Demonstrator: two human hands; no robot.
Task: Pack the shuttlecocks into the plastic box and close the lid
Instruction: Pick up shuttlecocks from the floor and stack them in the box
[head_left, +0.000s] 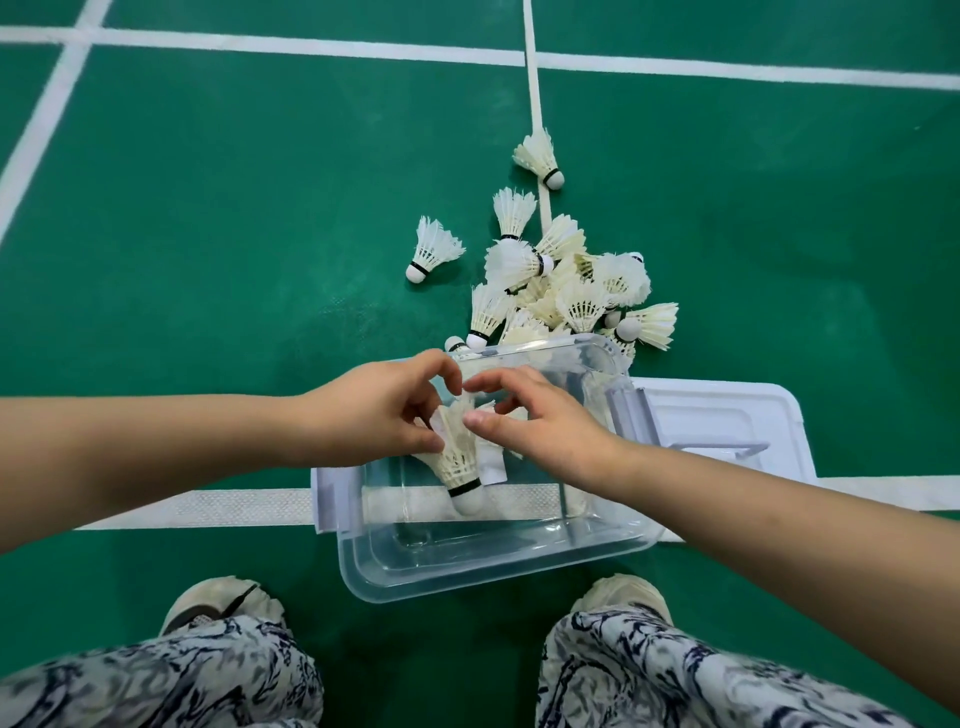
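A clear plastic box (498, 561) stands open on the green court floor between my feet. Over it my left hand (374, 410) grips a white feather shuttlecock (460, 462), cork end down, inside the box. My right hand (540, 415) touches the same shuttlecock's feathers from the right; another shuttlecock seems to lie under its fingers, partly hidden. Beyond the box's far rim lies a pile of shuttlecocks (566, 291). The white lid (727, 426) lies flat on the floor to the right of the box.
Two single shuttlecocks lie apart from the pile: one at the left (434, 249), one farther away on the white line (540, 158). White court lines cross the floor. My shoes (218, 603) and patterned trouser legs frame the box's near side.
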